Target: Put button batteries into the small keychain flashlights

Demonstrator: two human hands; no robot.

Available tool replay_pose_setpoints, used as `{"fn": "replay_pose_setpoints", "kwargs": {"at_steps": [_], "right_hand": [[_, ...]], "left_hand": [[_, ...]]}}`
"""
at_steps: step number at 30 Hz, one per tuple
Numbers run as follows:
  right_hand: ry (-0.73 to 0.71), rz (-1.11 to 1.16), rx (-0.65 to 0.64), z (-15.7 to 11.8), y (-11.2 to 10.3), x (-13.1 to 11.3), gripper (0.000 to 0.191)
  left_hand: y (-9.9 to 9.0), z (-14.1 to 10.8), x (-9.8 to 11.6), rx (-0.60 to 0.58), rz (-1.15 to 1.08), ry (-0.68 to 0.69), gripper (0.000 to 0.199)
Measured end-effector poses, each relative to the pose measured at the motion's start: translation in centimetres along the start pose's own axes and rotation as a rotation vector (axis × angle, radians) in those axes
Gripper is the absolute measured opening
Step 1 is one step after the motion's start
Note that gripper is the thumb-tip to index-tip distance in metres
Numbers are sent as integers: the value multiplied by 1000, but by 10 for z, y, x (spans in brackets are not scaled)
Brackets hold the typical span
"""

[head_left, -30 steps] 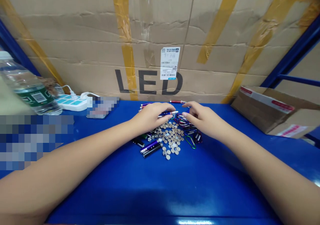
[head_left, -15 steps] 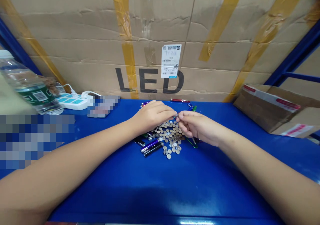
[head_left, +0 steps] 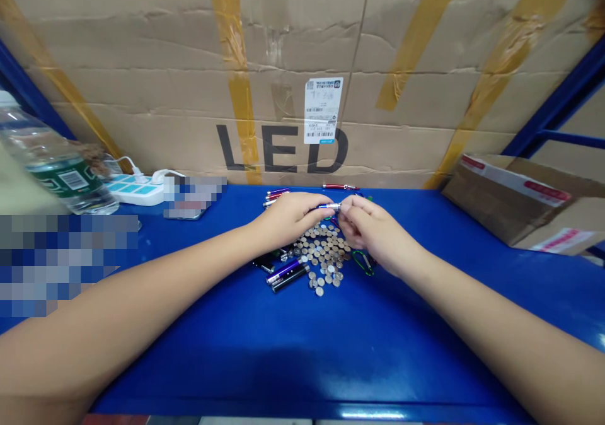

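Right hand [head_left: 378,232] shifted up onto blue pen [head_left: 330,206], well behind table edge [head_left: 265,407].

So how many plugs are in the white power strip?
2 visible: one white plug towards the middle of the power strip, the other white plug nearer its right end. The bottle covers the left end, so more may be hidden.

The table [head_left: 302,349] looks smooth and glossy; the big box [head_left: 165,97] behind it is creased matt cardboard, crossed by shiny tape [head_left: 236,53]. The coins [head_left: 320,291] look metallic, the bottle [head_left: 70,173] clear plastic.
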State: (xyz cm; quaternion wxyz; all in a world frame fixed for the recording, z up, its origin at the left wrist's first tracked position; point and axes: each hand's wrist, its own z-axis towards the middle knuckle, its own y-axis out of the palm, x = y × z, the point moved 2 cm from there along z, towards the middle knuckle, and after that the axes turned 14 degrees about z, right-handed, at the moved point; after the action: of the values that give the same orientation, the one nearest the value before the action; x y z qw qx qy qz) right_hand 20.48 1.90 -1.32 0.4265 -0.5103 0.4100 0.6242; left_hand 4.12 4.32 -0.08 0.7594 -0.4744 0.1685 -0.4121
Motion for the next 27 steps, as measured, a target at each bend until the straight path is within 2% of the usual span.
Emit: {"fn": "replay_pose_setpoints", "kwargs": {"at_steps": [2, 4, 6, 7, 9, 11, 14, 16, 19, 25, 27], "right_hand": [[-167, -289, 13, -2, -3, -8, 19], [-296, -487, 11, -3, -5, -12, 21], [-263, -456, -31, -2, -6, -11, 20], [-194, -368, -56, -1, -6, -8, 19], [-38, -155, -92, 1, -5, -2, 21], [22, -65, -100, 2, -5, 0, 28], [-64, -244, -137, 0, -5, -5, 35], [-144, -403, -159, -2, -5, -9, 34], [-202, -507, -147, -4, -6, -11, 30], [-294, -530, -145, -3, -4, -8, 24], [-239, -489, -122, -1, -4, -3, 25]], "left_hand": [[1, 1, 1, -152, -272, -144, 30], [3, 1, 2, -305, -518, -237, 44], [1, 2, 4, -339, -593, -239, 52], [-1, 3, 4, -306, -537, -203, 52], [-8, 5, 6, -210, -292, -76, 46], [-13, 6, 6, -162, -4, 61, 39], [-15, 5, 3, -140, 286, 140, 37], [-16, 4, 2, -131, 342, 144, 37], [-16, 4, 4, -179, 176, 111, 41], [-9, 1, 1, -498, -542, -225, 43], [-7, 1, -1, -440, -566, -245, 33]]}}
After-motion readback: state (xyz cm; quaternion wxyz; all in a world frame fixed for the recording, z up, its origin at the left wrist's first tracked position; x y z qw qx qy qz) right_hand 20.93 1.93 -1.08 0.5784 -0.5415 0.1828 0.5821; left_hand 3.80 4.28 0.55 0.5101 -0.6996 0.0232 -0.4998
